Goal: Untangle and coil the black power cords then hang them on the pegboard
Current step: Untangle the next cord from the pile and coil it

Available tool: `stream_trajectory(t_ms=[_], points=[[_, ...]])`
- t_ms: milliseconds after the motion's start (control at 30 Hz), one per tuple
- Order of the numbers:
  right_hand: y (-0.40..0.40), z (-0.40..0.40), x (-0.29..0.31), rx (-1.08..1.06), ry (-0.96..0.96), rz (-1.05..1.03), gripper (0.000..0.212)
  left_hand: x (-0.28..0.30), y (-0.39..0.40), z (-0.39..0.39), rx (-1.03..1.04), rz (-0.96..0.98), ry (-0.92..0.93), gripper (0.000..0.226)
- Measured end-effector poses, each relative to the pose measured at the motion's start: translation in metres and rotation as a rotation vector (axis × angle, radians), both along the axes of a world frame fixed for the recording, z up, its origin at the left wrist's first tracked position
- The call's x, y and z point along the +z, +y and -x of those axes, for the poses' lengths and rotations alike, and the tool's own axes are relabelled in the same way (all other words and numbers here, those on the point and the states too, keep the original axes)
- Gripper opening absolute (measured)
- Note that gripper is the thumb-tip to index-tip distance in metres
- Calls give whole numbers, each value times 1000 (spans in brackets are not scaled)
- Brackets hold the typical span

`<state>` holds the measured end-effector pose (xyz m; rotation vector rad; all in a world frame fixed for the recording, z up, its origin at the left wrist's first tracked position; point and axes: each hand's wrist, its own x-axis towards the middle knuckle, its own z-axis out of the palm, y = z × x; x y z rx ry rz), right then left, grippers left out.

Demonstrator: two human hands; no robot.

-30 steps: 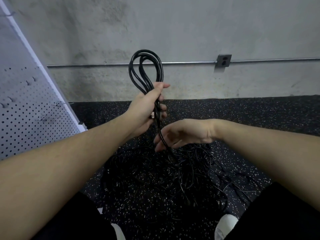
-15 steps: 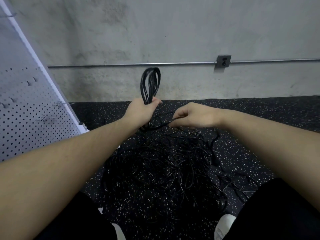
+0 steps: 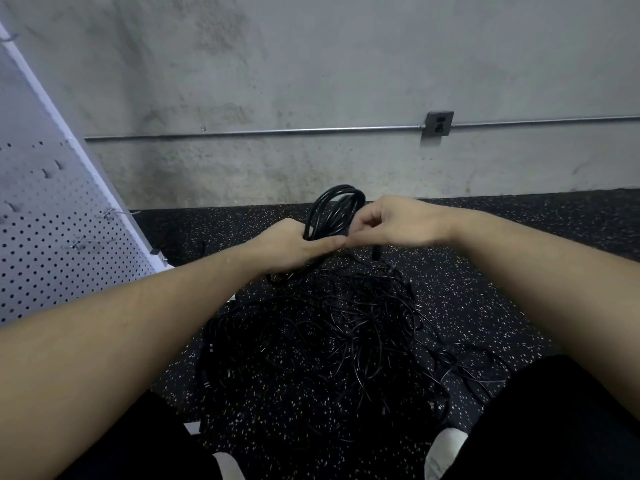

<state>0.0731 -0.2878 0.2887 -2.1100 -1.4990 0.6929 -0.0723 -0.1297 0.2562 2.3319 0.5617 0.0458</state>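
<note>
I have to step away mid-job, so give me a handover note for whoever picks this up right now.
Left hand: grips the coiled cord, loops standing up behind the knuckles.
Right hand: fingers curled at the coil's side, apparently pinching the same cord.
Tangled pile of cords lies on the speckled floor in front of the knees.
Pegboard stands to the left; no cords visible on its hooks.
Done: one cord mostly coiled.
Left: finish it, hang it, then untangle, coil and hang the rest.
</note>
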Motion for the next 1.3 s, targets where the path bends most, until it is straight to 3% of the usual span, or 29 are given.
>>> stream_trajectory(t_ms=[133, 233, 367, 433, 533, 567, 667, 700, 800, 900, 1000, 1200, 1300], points=[[1, 1, 4, -98, -189, -111, 45, 1, 0, 0, -78, 94, 118, 37], [4, -1, 8, -160, -394, -160, 57, -5, 4, -2, -65, 59, 243, 40], [7, -4, 14, -84, -287, -266, 48, -3, 3, 2, -80, -52, 330, 45], [6, 3, 20, 20, -160, -154, 31, -1, 1, 6, -154, -140, 399, 40], [7, 11, 19, 168, -258, 169, 59, -3, 1, 12, -261, -179, 474, 31], [9, 12, 15, 209, -308, 231, 56, -4, 3, 14, -284, -176, 481, 28], [15, 10, 4, 229, -273, 223, 12, -6, 11, 18, -303, -138, 430, 29], [16, 10, 2, 211, -246, 201, 9, -8, 15, 20, -306, -94, 403, 31], [18, 9, 2, 165, -254, 142, 25, -6, 18, 30, -322, 179, 254, 20], [20, 9, 1, 145, -240, 103, 38, -5, 20, 34, -271, 327, 154, 33], [20, 12, 2, 166, -301, 112, 46, -5, 23, 33, -349, 222, 184, 25], [21, 12, 16, 81, -535, -128, 45, 1, 8, 28, -447, -111, 375, 15], [17, 6, 7, 1, -349, -212, 44, 9, -1, 27, -461, -169, 365, 18]])
